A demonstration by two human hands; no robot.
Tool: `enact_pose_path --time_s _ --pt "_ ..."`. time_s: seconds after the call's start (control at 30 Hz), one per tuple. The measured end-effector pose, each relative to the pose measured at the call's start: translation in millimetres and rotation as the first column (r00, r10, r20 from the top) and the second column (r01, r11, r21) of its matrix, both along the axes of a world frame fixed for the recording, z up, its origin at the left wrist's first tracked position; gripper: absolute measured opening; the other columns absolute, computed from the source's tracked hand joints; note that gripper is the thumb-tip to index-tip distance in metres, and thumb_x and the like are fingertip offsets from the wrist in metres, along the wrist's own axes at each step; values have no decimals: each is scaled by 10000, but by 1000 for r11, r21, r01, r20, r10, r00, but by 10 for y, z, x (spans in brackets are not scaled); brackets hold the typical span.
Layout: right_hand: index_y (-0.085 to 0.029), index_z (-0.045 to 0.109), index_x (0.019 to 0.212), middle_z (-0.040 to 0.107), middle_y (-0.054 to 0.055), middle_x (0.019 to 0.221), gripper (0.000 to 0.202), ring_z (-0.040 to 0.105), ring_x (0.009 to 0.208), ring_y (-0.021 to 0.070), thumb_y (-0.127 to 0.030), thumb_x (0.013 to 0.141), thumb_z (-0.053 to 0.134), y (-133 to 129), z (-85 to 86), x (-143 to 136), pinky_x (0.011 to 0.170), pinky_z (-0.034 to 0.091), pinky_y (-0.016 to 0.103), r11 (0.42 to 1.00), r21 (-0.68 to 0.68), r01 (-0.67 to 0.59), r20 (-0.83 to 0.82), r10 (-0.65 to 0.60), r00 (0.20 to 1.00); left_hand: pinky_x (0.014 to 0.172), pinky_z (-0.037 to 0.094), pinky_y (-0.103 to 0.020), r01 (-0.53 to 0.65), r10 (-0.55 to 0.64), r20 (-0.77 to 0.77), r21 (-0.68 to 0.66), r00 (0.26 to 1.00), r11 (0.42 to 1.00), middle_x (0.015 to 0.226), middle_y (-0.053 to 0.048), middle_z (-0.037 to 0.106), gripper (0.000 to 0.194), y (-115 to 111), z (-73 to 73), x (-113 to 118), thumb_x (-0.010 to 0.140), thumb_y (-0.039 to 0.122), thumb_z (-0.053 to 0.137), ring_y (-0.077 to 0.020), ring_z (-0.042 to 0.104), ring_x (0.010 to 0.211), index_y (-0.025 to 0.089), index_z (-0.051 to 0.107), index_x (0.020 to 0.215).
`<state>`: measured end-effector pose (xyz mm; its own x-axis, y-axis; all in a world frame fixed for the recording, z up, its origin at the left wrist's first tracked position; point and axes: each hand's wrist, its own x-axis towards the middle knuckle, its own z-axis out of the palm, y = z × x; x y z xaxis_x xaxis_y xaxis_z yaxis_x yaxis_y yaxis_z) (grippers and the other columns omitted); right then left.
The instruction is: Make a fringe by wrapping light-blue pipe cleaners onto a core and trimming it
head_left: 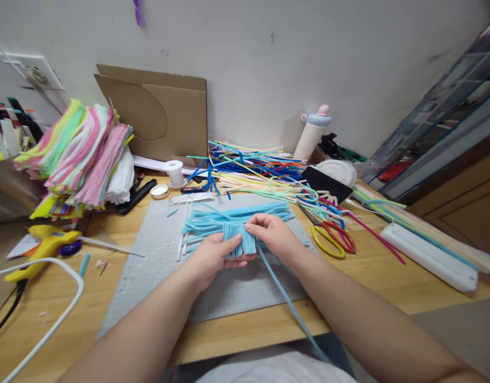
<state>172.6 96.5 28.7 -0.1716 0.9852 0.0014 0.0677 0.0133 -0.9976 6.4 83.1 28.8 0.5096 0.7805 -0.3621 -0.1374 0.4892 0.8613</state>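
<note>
A small panel of blue pipe cleaners (231, 231), laid side by side, is held over the grey cutting mat (149, 260). My left hand (215, 257) is closed on its lower left part, with the thumb on top and fingers beneath. Pinched at the panel's upper right edge are the fingers of my right hand (272, 232). A long blue strand (287, 299) trails from the panel down past the table's front edge. Behind the hands lies a pile of loose blue pipe cleaners (205, 217) on the mat.
A yellow glue gun (49, 242) with its cable lies left, near bundled pastel pipe cleaners (85, 154). Scissors (328, 239) and a white power strip (428, 255) lie right. Behind are mixed pipe cleaners (253, 165), a spool (175, 173), cardboard (185, 117) and a bottle (311, 135).
</note>
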Motion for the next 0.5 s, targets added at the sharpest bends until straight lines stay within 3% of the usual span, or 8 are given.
enact_pose_path --time_s 0.2,0.5 --pt "-173 534 621 480 -38 578 230 429 573 111 -379 720 557 22 14 4 582 339 246 999 -31 11 -10 -11 1000 681 549 -271 -6 6 11 4 1000 1000 972 -103 715 290 28 2 -24 777 344 660 -208 696 808 156 655 998" --pt "-166 522 626 490 -38 577 267 415 535 100 -401 686 632 24 39 65 561 331 250 999 -32 9 23 -8 1000 703 544 -264 18 -17 -27 42 999 999 867 -105 717 279 32 21 -31 788 363 644 -202 682 831 118 678 916"
